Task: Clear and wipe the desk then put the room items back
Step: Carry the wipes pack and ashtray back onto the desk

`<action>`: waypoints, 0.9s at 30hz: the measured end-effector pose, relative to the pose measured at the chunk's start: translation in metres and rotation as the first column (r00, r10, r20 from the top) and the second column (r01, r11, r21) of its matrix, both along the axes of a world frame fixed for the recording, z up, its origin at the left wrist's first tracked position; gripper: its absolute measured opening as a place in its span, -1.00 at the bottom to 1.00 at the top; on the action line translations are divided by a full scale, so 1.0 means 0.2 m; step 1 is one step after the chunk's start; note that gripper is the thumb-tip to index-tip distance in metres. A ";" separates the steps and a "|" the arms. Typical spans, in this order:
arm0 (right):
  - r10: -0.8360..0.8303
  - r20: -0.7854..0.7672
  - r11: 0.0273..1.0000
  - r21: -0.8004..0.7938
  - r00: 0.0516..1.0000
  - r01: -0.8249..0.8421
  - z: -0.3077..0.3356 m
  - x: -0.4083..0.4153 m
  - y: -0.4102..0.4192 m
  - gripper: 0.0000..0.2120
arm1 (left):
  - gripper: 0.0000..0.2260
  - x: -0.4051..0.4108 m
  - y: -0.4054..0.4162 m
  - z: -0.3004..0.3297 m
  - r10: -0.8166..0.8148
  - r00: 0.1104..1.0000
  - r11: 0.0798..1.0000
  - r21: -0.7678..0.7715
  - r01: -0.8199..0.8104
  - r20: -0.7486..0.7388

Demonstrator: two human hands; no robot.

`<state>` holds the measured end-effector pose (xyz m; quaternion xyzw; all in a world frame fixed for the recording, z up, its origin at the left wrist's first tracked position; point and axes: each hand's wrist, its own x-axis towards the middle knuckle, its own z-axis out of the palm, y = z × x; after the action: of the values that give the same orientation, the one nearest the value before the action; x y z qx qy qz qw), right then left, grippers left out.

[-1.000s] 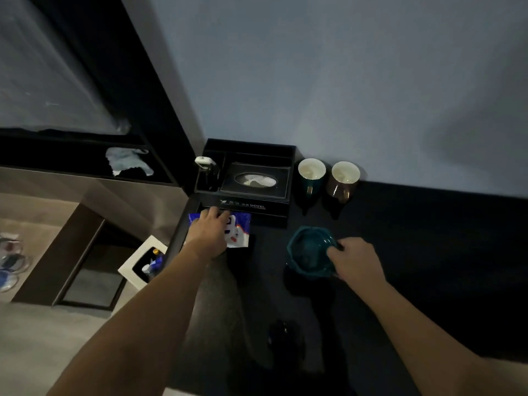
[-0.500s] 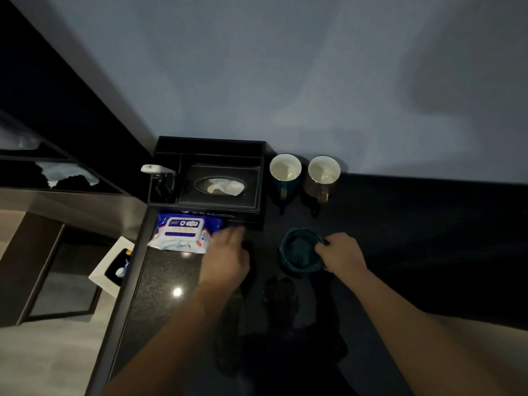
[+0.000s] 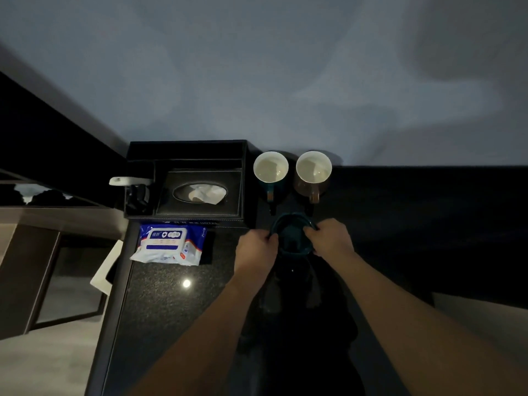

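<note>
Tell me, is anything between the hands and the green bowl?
No, nothing. The left hand and right hand both hold the green bowl by its rim, one on each side. The two mugs stand just behind it, apart from it.

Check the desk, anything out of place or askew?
Mostly tidy. The blue-and-white wet wipes pack lies slightly askew at the desk's left edge, in front of the black leather tissue box organiser. Both hands, left hand and right hand, grip the dark teal dish. No spill is visible, though the dim light hides detail.
</note>
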<state>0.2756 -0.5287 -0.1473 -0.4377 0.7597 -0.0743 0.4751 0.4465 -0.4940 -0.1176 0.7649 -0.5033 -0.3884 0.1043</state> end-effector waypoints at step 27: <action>0.192 -0.072 0.920 -0.334 0.979 -0.205 0.48 -0.01 0.31 -0.63 | -0.71 -0.08 0.18 0.27 -0.007 0.999 0.949 -0.313 0.020 0.043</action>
<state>0.2741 -0.4660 -0.0522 -0.5892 0.6961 -0.1471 0.3830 0.4297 -0.4580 -0.0637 0.7430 -0.5658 -0.2884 0.2114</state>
